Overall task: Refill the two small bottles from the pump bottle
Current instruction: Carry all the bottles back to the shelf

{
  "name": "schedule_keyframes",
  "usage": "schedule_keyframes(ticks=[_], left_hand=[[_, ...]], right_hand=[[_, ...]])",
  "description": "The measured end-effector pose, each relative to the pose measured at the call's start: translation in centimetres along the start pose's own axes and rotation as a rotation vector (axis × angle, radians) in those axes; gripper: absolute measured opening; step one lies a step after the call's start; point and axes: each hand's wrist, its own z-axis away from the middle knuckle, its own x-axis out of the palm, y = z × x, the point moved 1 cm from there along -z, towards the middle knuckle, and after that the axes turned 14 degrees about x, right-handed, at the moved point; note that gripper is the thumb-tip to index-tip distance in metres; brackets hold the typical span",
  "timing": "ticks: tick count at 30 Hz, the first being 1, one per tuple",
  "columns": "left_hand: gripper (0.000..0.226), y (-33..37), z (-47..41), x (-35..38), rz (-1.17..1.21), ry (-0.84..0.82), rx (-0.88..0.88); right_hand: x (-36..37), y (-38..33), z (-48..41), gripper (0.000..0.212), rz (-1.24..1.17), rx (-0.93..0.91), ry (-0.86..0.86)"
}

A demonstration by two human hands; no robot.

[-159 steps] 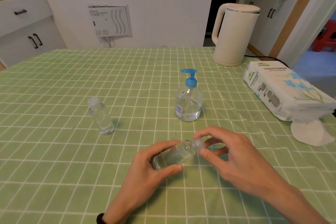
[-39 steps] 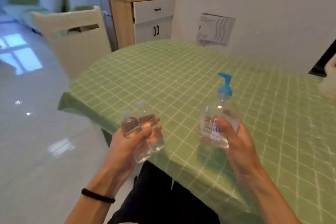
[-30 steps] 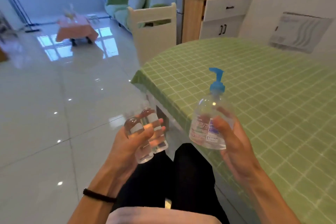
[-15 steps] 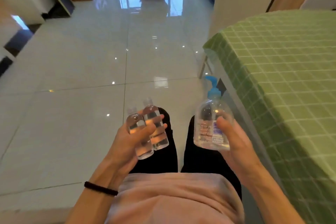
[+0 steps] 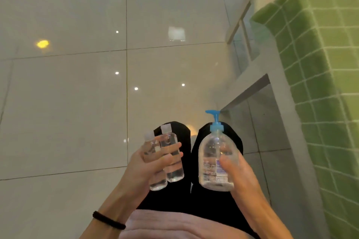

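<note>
Tiled floor behind pump bottle, label illegible

The left hand holds two small bottles side by side and touching, caps away from the body: the outer bottle to the left, the inner bottle to its right. Just right of them, apart, the pump bottle stands upright in the right hand. All three hang above the legs, over the floor. A band sits on the left wrist. The table runs along the right edge, its cloth draped over the side. Beyond its far corner stands what may be a chair, blurred.
</note>
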Motion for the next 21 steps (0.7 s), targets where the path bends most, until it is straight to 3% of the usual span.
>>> schedule_keyframes(ticks=[3,6,12,16,21], left_hand=[[0.072,1.4,-2.5,0.8,-0.003,0.038,-0.031],[0.075,4.1,-2.7,1.6,-0.016,0.069,-0.066],[0.091,14.5,2.8,3.7,0.032,0.147,-0.111],[0.075,23.8,8.1,5.0,0.021,0.100,-0.121],[0.081,33.4,13.2,5.0,0.048,0.094,-0.045]], right_hand=[[0.3,-2.6,-1.9,0.070,0.051,0.041,0.010],[1.1,-5.4,-1.3,0.070,0.097,0.074,0.015],[3.2,-12.2,7.4,0.047,0.125,0.134,0.029],[5.8,-17.2,15.3,0.054,0.115,0.163,0.084],[9.9,-22.8,22.6,0.063,0.083,0.174,0.023]])
